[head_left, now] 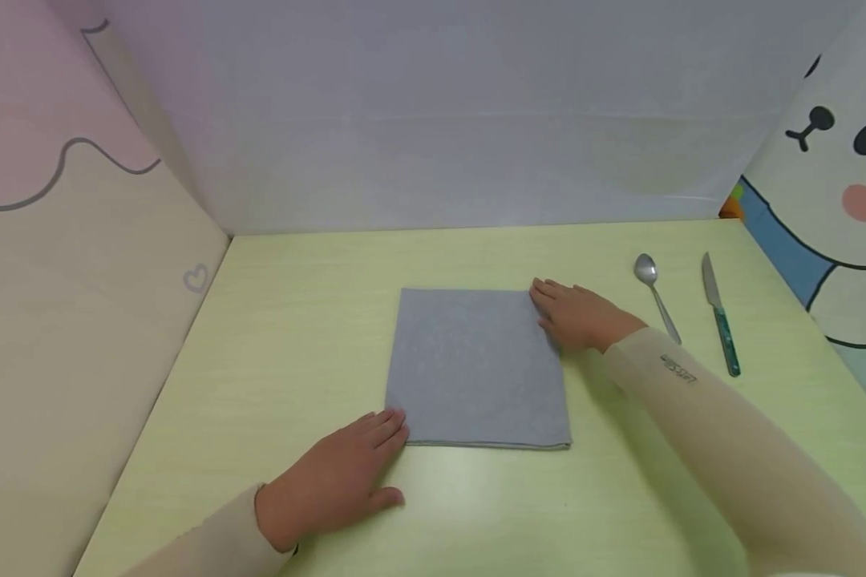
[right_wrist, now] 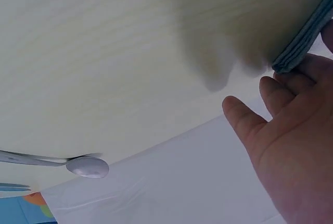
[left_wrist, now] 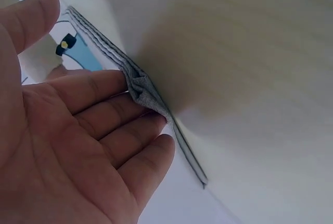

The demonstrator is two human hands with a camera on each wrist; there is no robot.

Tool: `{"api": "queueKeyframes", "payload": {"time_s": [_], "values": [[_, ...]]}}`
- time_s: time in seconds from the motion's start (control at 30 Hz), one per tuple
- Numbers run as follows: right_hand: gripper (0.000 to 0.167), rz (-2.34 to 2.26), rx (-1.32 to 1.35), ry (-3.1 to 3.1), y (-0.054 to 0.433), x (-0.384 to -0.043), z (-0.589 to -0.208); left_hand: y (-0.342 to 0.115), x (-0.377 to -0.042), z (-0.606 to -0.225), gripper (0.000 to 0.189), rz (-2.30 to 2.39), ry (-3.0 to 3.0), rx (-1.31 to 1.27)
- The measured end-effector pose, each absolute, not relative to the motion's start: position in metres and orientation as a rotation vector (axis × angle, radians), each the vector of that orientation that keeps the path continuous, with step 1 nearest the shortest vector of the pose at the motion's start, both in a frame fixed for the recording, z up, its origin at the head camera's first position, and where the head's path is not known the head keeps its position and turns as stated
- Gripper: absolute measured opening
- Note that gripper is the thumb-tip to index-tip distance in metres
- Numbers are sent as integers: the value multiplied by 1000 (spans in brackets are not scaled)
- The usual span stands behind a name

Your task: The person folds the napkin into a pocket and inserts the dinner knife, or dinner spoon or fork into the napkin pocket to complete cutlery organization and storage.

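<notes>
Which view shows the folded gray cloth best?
The head view: the folded gray cloth lies wholly in frame, its top face mostly uncovered. The left wrist view shows its layered edge against the left hand; the right wrist view, only a cropped part.

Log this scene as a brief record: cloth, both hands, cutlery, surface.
Cloth: gray cloth, folded into a layered square, lying flat
Left hand grip: fingers extended, touching the near left corner; the edge is bunched at the fingertips
Right hand grip: fingers extended, touching the far right corner
Spoon: right of the cloth, bowl pointing away
Knife: right of the spoon, green handle nearer the person
Surface: pale yellow-green table
</notes>
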State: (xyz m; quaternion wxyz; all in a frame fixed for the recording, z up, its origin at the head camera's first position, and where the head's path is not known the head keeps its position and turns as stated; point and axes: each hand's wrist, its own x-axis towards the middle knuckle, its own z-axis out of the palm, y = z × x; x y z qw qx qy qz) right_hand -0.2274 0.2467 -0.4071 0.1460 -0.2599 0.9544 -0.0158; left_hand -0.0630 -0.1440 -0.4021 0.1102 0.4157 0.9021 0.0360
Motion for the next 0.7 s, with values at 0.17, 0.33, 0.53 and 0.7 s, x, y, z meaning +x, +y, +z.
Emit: {"api": "queueKeyframes", "payload": {"time_s": [0.17,0.33,0.53,0.7], "values": [[60,-132,-737,2703,246,-234,-408,-140,-59,-400,72,65,2657,1253],[60,-173,-740,2680,248,-240,-412,-137,-58,-402,71,24,2673,1269],[60,-187,-749,2703,245,-244,-414,-137,-59,-404,68,-13,2698,1293],[60,-168,-734,2712,245,-243,-418,-136,-59,-405,65,-35,2693,1291]]}}
